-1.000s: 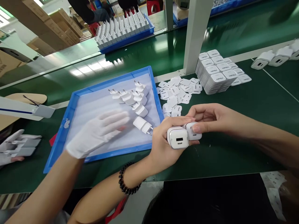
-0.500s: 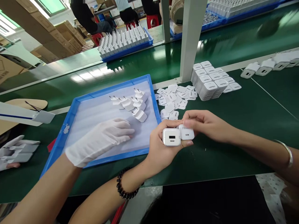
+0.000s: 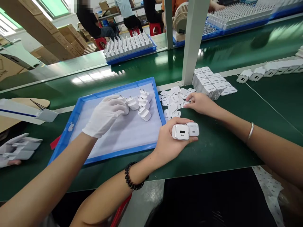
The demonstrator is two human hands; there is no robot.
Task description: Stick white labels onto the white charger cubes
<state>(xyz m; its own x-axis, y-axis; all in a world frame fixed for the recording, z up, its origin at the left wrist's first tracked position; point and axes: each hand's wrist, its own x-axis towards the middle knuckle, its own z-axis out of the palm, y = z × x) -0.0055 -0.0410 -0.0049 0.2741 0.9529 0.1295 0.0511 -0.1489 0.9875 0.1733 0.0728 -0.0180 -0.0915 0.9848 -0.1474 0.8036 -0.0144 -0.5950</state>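
Observation:
My left hand (image 3: 169, 138), with a black coiled band at the wrist, is closed around two white USB chargers. The nearer charger (image 3: 181, 132) shows two ports, a wide one above a narrow one; the other charger (image 3: 193, 129) shows one small slot. My right hand (image 3: 201, 104), wearing a silver bangle, has its thumb and fingers on a white printed card (image 3: 185, 103) at the edge of a loose pile of cards (image 3: 172, 98). Beyond that hand stands a block of neatly stacked cards (image 3: 209, 82).
A co-worker's gloved hand (image 3: 106, 112) touches white plug chargers (image 3: 144, 113) in a blue tray (image 3: 118, 155). Another gloved hand (image 3: 16, 151) at far left holds chargers. A white post (image 3: 192, 44) rises behind the cards. Finished-looking chargers (image 3: 258, 75) line the right ledge.
My right hand has left the chargers and moved up to the loose cards. My left hand shifted slightly right and up with both chargers. The co-worker's gloved hand moved up to the plugs.

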